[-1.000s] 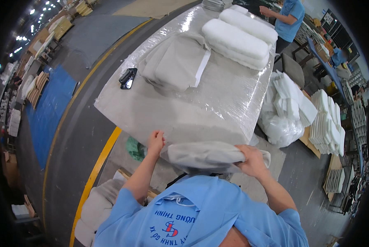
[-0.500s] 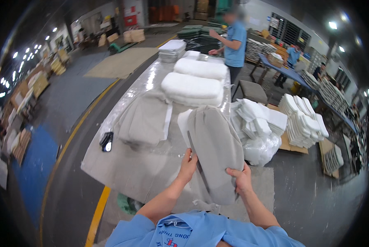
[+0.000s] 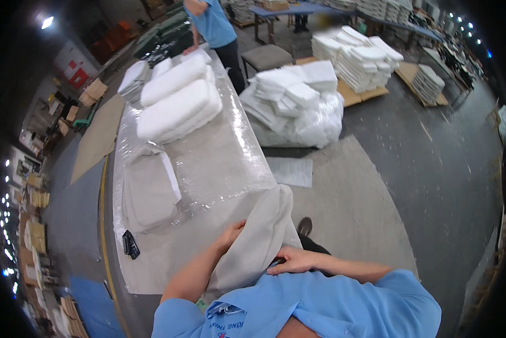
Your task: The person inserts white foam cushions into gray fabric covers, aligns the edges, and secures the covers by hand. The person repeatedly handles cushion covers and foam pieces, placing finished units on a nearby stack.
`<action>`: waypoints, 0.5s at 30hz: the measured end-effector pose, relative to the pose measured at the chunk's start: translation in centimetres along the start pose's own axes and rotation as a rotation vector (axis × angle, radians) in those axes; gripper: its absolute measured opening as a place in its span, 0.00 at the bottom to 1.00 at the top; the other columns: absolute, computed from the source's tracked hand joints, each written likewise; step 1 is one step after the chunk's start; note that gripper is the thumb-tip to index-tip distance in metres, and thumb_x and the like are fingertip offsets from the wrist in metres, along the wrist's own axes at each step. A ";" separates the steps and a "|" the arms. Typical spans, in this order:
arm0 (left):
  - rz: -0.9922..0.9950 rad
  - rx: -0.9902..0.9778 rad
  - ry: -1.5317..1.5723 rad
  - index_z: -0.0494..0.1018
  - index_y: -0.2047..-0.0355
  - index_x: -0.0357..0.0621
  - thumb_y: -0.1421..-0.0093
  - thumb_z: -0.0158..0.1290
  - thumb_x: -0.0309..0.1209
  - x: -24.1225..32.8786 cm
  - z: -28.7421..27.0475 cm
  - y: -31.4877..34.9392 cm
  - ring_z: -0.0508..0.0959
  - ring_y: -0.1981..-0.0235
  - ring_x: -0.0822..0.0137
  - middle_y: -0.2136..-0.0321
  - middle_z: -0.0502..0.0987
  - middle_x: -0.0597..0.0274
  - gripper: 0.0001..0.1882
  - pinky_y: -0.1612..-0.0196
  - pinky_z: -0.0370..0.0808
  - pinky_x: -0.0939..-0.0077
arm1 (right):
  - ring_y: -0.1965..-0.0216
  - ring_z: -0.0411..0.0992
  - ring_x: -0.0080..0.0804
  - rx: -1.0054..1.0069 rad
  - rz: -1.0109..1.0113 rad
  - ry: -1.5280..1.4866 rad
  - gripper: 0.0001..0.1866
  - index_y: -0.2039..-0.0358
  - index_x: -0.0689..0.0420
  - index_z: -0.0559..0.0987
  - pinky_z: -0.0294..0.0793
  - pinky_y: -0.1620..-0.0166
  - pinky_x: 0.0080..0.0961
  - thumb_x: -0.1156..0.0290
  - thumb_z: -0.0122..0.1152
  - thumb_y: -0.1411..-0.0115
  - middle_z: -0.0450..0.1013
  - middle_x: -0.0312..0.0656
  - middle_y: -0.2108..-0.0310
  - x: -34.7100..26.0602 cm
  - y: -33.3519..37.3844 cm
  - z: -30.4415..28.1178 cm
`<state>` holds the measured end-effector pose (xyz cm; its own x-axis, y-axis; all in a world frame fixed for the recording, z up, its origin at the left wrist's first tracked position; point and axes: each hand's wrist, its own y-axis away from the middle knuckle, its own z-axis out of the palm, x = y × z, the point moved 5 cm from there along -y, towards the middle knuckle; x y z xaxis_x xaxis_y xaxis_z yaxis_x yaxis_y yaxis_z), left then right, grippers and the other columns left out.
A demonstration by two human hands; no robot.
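Note:
A grey fabric-covered cushion (image 3: 255, 234) stands tilted against my front, over the near edge of the table. My left hand (image 3: 230, 235) is closed on its left side, with the fingertips hidden behind the fabric. My right hand (image 3: 294, 261) grips its lower right edge close to my shirt, thumb and fingers curled in. Beyond my left hand, a stack of folded grey fabric covers (image 3: 146, 191) with a white edge lies on the table. A small black object (image 3: 130, 244) sits at the table's left edge; its kind is unclear.
The plastic-covered table (image 3: 208, 169) carries thick white pads (image 3: 179, 112) farther back. A plastic-wrapped heap of white pads (image 3: 301, 107) stands on the floor to the right, with more stacked pads (image 3: 360, 59) behind. Another person (image 3: 216, 28) stands by the far end, near a stool (image 3: 267, 56).
The cushion has come in from over the table to against my body, both hands still on it. My view has swung right, and the white pad's end no longer shows.

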<state>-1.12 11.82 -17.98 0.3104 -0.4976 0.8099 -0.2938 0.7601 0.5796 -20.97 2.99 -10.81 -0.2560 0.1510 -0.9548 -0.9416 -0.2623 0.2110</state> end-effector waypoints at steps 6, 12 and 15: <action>0.169 0.215 -0.866 0.78 0.52 0.35 0.27 0.50 0.41 -3.2 0.0 0.2 0.80 0.54 0.68 0.56 0.83 0.49 0.20 0.52 0.75 0.69 | 0.52 0.78 0.35 -0.170 0.240 0.257 0.24 0.47 0.61 0.82 0.76 0.47 0.30 0.53 0.58 0.30 0.82 0.47 0.53 2.9 2.6 -4.0; -0.146 0.068 -0.318 0.81 0.51 0.36 0.27 0.52 0.46 -1.5 -0.8 -1.9 0.80 0.57 0.69 0.57 0.84 0.56 0.23 0.53 0.76 0.72 | 0.63 0.75 0.23 0.462 0.292 0.252 0.19 0.50 0.59 0.83 0.76 0.62 0.28 0.58 0.56 0.29 0.81 0.36 0.62 1.9 1.9 -18.6; -0.252 -0.002 -0.013 0.80 0.47 0.38 0.30 0.56 0.48 -1.2 -0.2 -2.4 0.81 0.59 0.72 0.59 0.84 0.63 0.25 0.55 0.77 0.73 | 0.62 0.76 0.24 0.433 0.221 0.300 0.18 0.49 0.58 0.83 0.76 0.61 0.28 0.60 0.55 0.29 0.82 0.38 0.61 -3.3 -4.1 -18.8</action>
<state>-0.59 10.62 -20.37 0.3615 -0.6773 0.6408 -0.2064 0.6121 0.7634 -12.15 -14.33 -12.50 -0.4432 -0.1570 -0.8826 -0.8927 0.1671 0.4185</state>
